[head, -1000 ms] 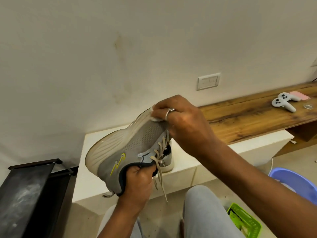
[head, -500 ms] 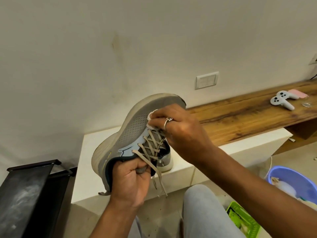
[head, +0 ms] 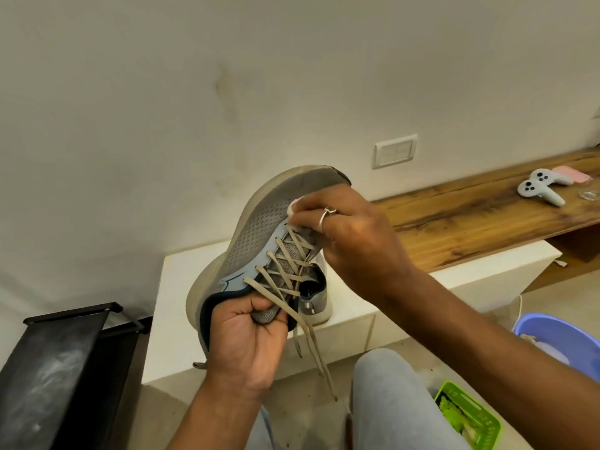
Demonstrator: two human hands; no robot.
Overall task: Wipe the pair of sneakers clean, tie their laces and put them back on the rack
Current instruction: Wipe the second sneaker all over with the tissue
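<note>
The left hand (head: 246, 339) grips the tongue of the grey mesh sneaker (head: 256, 235); above it, the right hand (head: 354, 245) pinches a white cloth (head: 293, 206).

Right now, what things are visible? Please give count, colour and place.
held sneaker: 1, grey, raised, laces loose
second sneaker: 1, grey, on ledge behind it
wipe: 1, white, against held sneaker
ledge: 1, white, centre
shelf: 1, wooden, right
controllers: 2, white, on shelf
rack: 1, black, left
basin: 1, blue, lower right
basket: 1, green, lower right
left hand: 1, grips held sneaker
right hand: 1, pinches wipe
</note>
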